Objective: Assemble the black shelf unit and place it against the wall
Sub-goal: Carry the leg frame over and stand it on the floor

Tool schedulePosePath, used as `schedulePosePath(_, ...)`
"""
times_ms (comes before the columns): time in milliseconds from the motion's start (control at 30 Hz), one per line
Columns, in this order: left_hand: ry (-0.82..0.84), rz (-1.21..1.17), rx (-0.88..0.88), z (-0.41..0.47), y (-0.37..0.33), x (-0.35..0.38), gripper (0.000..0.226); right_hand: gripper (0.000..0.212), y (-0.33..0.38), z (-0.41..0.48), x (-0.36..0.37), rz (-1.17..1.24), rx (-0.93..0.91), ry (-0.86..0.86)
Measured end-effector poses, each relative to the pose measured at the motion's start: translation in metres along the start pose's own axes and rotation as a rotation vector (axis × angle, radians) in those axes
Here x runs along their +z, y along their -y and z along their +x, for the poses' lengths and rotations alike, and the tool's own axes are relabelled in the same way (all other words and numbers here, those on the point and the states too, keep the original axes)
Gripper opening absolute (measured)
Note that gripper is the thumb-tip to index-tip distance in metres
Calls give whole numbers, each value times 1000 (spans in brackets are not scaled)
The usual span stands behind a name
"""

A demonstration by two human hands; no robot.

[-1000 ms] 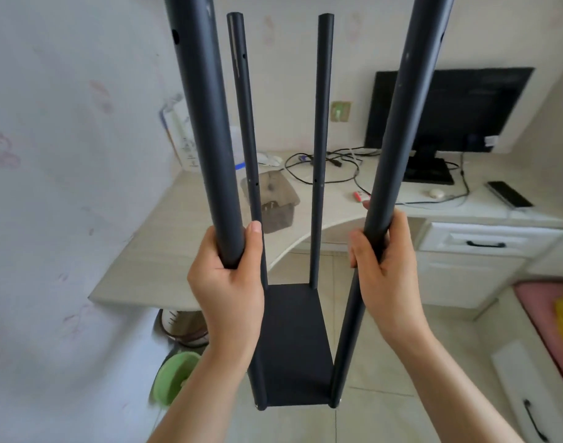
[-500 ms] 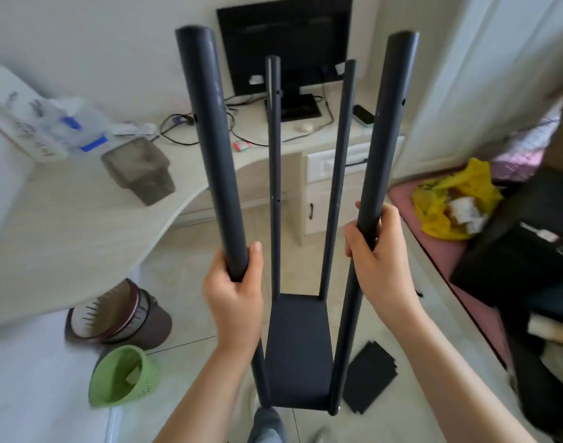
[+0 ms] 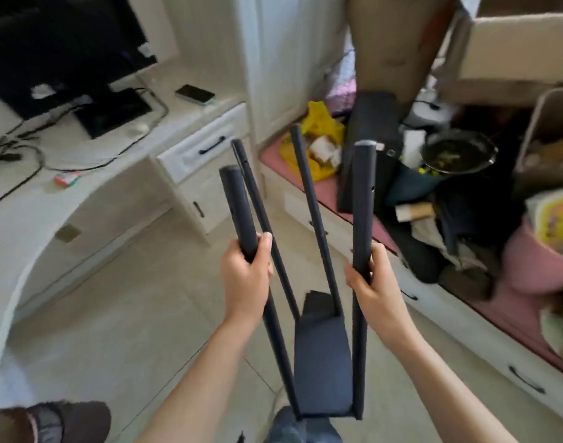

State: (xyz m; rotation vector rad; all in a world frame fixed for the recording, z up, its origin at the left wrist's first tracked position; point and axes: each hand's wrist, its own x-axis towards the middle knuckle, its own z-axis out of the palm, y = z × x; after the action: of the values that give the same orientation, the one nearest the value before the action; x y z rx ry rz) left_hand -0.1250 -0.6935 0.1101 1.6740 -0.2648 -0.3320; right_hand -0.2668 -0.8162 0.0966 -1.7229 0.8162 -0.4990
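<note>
I hold a partly built black shelf unit: four black tubes rising from one black shelf panel near my legs. My left hand grips the near left tube about midway up. The near right tube is gripped by my right hand at the same height. Two thinner-looking far tubes stand between them. A loose stack of black panels lies on the floor behind the unit, partly hidden by it.
A curved white desk with a monitor, cables and a phone is at the left. Its drawers stand ahead. A cluttered pink bed with boxes, a yellow bag and a dark upright panel fills the right. Tiled floor lies below.
My view has swung right, from the wall and desk toward the bed. The shelf unit has come with it and sits lower in view. Both hands keep their grip.
</note>
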Motion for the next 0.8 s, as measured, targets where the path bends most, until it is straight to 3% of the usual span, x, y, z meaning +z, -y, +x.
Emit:
schedulePosePath(500,657,179,-172,-58,71,107,16,21,-93,-72,-93,3,306,-444)
schedulePosePath(800,726,405,-268,-109,135,170,8,22,-171,-103,-147,3,480,-496)
